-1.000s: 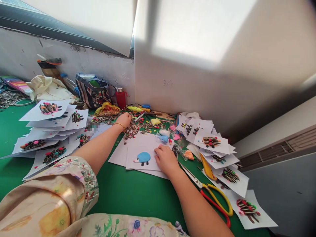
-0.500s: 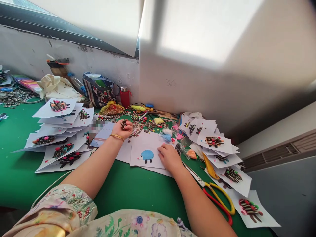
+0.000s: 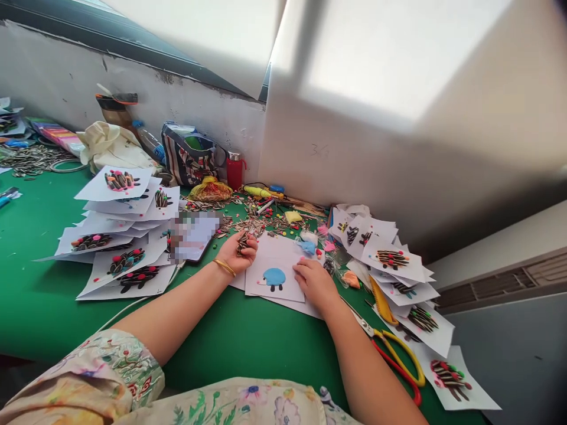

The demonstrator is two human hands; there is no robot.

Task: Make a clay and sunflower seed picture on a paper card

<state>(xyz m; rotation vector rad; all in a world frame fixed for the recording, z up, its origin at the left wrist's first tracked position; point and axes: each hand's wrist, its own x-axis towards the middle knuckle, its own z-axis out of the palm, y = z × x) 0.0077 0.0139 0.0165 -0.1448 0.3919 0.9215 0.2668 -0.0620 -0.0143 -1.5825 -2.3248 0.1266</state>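
Note:
My left hand (image 3: 239,252) is turned palm up and cups a clump of striped sunflower seeds (image 3: 242,243) in its curled fingers. It is beside the left edge of a small stack of white paper sheets (image 3: 254,277). On the top sheet is a blue clay hedgehog (image 3: 274,276) with a pale snout, a pink nose and dark feet, with no seeds on its back. My right hand (image 3: 315,283) lies on the right side of that sheet, fingers stretched out and holding nothing.
Finished seed hedgehog cards stand in piles at left (image 3: 128,230) and right (image 3: 392,257). Scissors (image 3: 398,354) lie by my right forearm. A phone (image 3: 199,236), loose seeds (image 3: 248,223), blue clay (image 3: 306,248) and a red bottle (image 3: 234,171) are farther back.
My left hand, with the seeds, has come nearer to the paper. The view has shifted a little, so everything sits farther right. My right hand stays on the sheet.

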